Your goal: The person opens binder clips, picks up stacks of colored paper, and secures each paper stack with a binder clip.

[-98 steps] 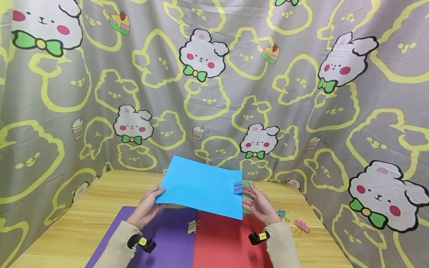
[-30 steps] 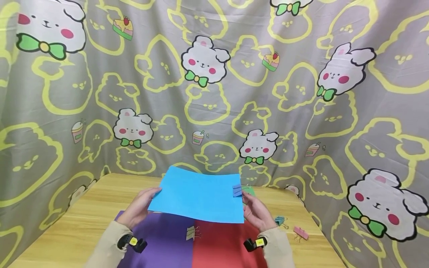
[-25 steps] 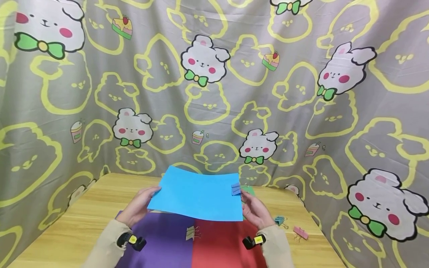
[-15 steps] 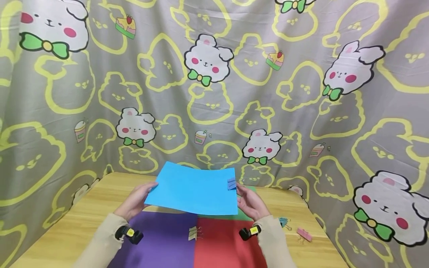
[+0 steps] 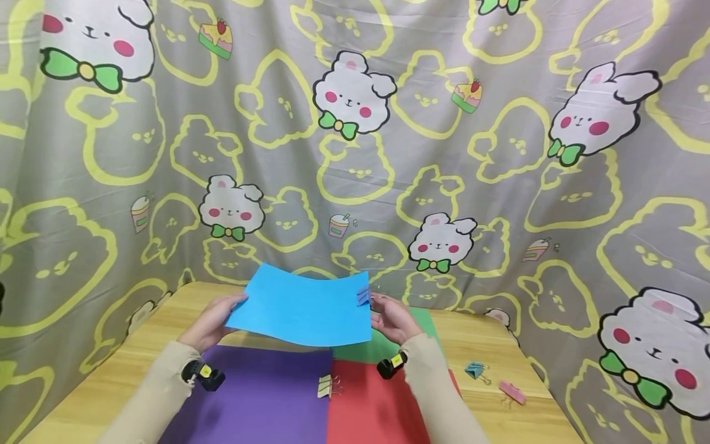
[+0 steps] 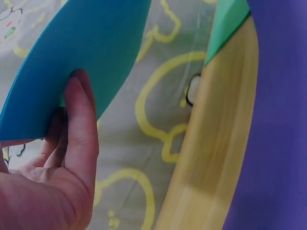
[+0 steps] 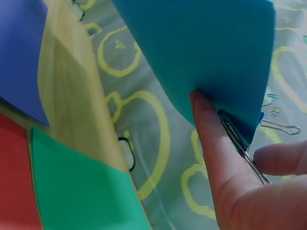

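Both hands hold a bright blue sheet of paper [image 5: 302, 308] up above the table, its middle sagging. My left hand [image 5: 211, 320] grips the sheet's left edge, with fingers [image 6: 79, 129] against the underside in the left wrist view. A blue-purple binder clip [image 5: 363, 296] is clamped on the right edge. There my right hand [image 5: 395, 319] holds the clip end: one finger [image 7: 206, 129] presses the underside, and the thumb [image 7: 283, 158] is at a wire handle. Below lie a purple sheet [image 5: 261, 394], a red sheet [image 5: 368, 407] and a green sheet [image 5: 424, 327].
A cream binder clip [image 5: 324, 386] sits across the seam of the purple and red sheets. On the wooden table [image 5: 488, 419] at the right lie a teal binder clip [image 5: 475, 370] and a pink binder clip [image 5: 512, 392]. A patterned curtain [image 5: 360, 166] hangs behind the table.
Both hands have carried the blue sheet to the left, and more of the green sheet shows beneath. The head view has shifted slightly. The loose clips stay put on the table.
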Tool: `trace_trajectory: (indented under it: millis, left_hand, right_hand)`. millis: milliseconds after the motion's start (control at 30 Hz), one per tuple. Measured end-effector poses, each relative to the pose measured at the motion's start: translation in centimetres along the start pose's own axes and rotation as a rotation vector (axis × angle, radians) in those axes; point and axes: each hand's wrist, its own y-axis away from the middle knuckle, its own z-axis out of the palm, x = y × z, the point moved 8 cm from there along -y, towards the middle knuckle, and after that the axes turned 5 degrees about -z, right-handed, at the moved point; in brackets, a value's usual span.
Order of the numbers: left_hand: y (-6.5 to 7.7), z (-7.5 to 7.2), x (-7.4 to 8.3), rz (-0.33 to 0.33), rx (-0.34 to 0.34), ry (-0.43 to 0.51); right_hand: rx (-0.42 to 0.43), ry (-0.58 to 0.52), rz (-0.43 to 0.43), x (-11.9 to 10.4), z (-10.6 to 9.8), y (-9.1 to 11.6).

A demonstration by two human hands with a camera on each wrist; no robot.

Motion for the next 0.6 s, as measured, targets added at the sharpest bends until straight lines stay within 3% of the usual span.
trace_trajectory:
  millis: [433, 600]
  left_hand:
    - [-0.2, -3.7, -1.8, -0.038, 0.065, -0.071]
    - [-0.7, -4.5, -2.9, -0.061, 0.077, -0.09]
  right_hand:
    - [0.008, 0.053, 0.063, 3.4, 2.8, -3.6]
    - [0.038, 0.073, 0.078, 4.9, 3.4, -4.3]
